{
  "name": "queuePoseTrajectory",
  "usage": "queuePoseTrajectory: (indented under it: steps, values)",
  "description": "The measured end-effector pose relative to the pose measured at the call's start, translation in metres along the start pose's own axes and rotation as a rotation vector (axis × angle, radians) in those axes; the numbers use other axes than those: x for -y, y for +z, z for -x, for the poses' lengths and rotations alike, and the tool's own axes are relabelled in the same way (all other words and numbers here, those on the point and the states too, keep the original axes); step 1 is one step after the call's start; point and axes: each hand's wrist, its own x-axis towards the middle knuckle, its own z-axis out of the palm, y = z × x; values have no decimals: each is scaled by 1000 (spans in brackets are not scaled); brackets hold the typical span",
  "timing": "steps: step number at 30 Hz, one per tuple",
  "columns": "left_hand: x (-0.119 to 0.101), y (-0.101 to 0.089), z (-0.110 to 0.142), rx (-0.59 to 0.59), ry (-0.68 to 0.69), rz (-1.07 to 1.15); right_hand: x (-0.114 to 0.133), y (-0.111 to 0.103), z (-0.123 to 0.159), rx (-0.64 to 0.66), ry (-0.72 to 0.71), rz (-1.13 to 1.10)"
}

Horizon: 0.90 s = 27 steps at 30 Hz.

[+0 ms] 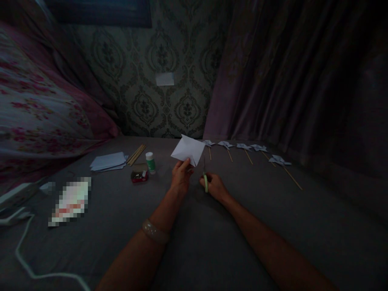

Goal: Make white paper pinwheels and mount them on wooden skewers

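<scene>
A white sheet of paper (188, 148) is raised above the grey cloth, pinched near its lower corner by my left hand (181, 174). Its upper left edge shows a pointed flap. Just to the right, my right hand (214, 186) grips scissors (206, 182) with light green handles, their blades pointing up and away from me. The blades stand apart from the paper. Beyond my hands, several paper pinwheels (279, 160) on thin wooden sticks lie in a row toward the right.
At the left are a stack of white paper (108, 161), a bundle of wooden sticks (137, 154), a glue stick (150, 163) and a small red box (139, 176) of metal pieces. A power strip (18, 195) and white cable (45, 276) lie at far left. Curtains hang on both sides.
</scene>
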Motion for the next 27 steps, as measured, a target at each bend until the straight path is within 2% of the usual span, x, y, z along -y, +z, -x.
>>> queuePoseTrajectory:
  steps: [7,11,18,27]
  values:
    - [5,-5,-9,-81,39,-57,-6,-9,-10,-264,90,-252]
    - [9,-6,-8,-25,13,-111,-8,-14,-15,-327,93,-382]
    - [11,-9,-6,6,4,-172,-5,-19,-14,-378,68,-452]
    - [9,-8,-2,20,-27,-226,-8,-16,-14,-359,56,-455]
